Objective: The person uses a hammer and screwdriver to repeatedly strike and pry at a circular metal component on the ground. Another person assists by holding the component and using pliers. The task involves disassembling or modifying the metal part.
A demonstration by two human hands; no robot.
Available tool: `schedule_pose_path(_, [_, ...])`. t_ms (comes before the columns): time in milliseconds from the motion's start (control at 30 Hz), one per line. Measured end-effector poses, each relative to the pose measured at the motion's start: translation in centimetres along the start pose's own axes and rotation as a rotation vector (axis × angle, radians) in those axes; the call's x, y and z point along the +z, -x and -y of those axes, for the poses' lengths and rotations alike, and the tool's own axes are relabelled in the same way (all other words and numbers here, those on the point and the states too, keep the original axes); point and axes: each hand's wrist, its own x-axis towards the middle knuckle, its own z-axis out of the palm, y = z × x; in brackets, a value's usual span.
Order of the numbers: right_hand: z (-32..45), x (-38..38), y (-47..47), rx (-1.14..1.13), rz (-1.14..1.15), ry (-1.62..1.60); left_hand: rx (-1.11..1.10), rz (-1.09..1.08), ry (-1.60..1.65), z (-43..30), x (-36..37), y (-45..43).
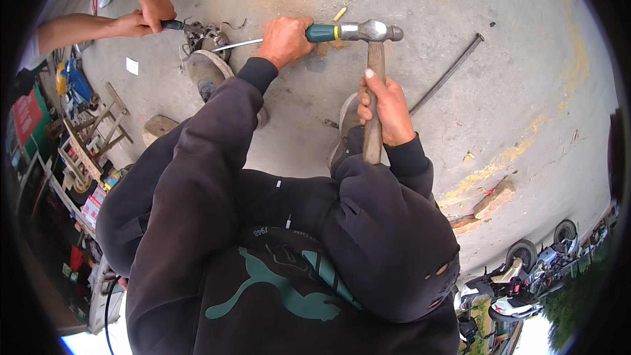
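My left hand (pixel 287 41) grips a long screwdriver (pixel 320 33) around its green and yellow handle, with the metal shank (pixel 240 44) pointing left. The shank's tip is at a greasy metal part (pixel 209 37) beside my left shoe (pixel 204 72). My right hand (pixel 388 106) holds a ball-peen hammer (pixel 375 59) by its wooden handle, thumb along the wood. The hammer's head lies at the butt of the screwdriver handle. Another person's two hands (pixel 150 17) hold a dark-handled tool (pixel 172 25) against the same metal part from the left.
A steel bar (pixel 446 75) lies on the concrete floor right of my right shoe (pixel 349 123). Broken bricks (pixel 494 200) lie lower right, near parked motorcycles (pixel 522 276). A wooden frame (pixel 81 150) and boxes stand at the left. A yellow piece (pixel 339 14) lies above the screwdriver handle.
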Motion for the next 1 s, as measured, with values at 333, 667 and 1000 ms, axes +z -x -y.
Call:
schedule_pose_path(333, [-0.9,-0.9,0.0,-0.11,-0.12,0.015,-0.041,0.015,0.008,0.4,0.2,1.4])
schedule_pose_path(667, [1.1,-6.6,-6.3,-0.252,-0.12,0.505,-0.064,0.063,-0.019,0.7,-0.9,2.2])
schedule_pose_path(1000, [6.7,0.2,-4.9,-0.748,0.047,1.371,0.311,0.238,-0.285,1.6,2.5,8.9])
